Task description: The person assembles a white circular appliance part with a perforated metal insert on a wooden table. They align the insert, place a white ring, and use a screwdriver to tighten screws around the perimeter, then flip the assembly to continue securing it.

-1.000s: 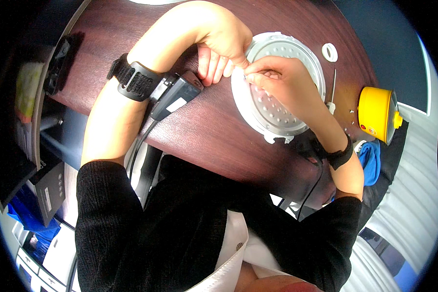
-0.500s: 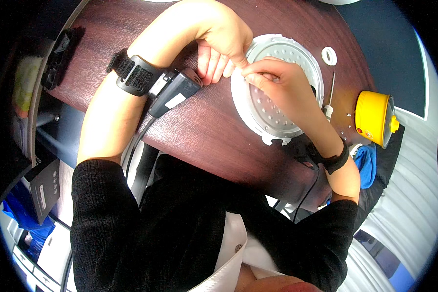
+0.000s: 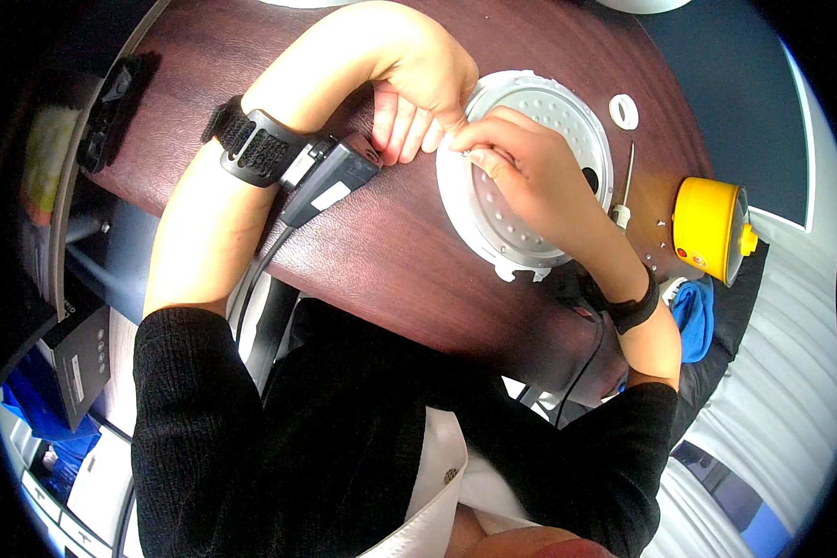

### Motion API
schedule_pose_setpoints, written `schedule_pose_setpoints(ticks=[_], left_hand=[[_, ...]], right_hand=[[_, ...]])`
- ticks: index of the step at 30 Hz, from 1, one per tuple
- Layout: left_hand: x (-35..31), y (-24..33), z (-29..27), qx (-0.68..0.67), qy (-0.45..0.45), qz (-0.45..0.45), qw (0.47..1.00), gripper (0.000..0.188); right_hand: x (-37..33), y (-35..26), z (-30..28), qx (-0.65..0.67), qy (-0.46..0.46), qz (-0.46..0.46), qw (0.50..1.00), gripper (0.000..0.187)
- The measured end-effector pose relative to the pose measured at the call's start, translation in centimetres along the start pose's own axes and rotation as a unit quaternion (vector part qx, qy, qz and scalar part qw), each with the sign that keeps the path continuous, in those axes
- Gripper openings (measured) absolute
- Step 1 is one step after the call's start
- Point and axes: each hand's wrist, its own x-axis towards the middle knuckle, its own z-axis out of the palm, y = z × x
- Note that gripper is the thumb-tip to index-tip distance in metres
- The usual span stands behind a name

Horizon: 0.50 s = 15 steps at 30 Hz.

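Note:
A round lid-like disc (image 3: 516, 223), dimpled grey metal inside a pale rim, lies on the brown table. My left hand (image 3: 428, 84) bends over its far-left edge, thumb and forefinger closed together at the rim. The other fingers of that hand hang beside the rim. Over the disc, my right hand (image 3: 525, 167) pinches close to the left fingertips. A tiny shiny bit shows at the right fingertips, too small to name. What the left fingertips hold, if anything, is hidden.
Right of the disc lie a white ring (image 3: 624, 112), a screwdriver (image 3: 623, 214) and several tiny screws (image 3: 661, 223). Beyond them sits a yellow round container (image 3: 707, 228) near a blue cloth (image 3: 693, 321). A black cabled device (image 3: 330, 186) is at my left wrist strap.
My right thumb and forefinger have shifted slightly, and a tiny shiny bit now shows at their tips. The left hand stays at the rim. The whole view has moved a little.

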Motion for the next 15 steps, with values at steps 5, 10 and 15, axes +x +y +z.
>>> schedule_pose_setpoints(ticks=[5,10,15], left_hand=[[-0.1,-0.1,-0.07,0.01,0.0,0.005,1.0,0.034],[0.03,-0.16,-0.12,0.006,-0.002,0.001,1.0,0.037],[-0.5,-0.35,-0.18,0.015,-0.002,0.04,0.999,0.038]], right_hand=[[0.2,-0.49,-0.1,0.061,0.005,0.058,0.996,0.015],[0.14,-0.42,0.05,0.085,0.019,0.069,0.994,0.015],[0.28,-0.12,0.14,0.075,0.018,0.097,0.992,0.013]])
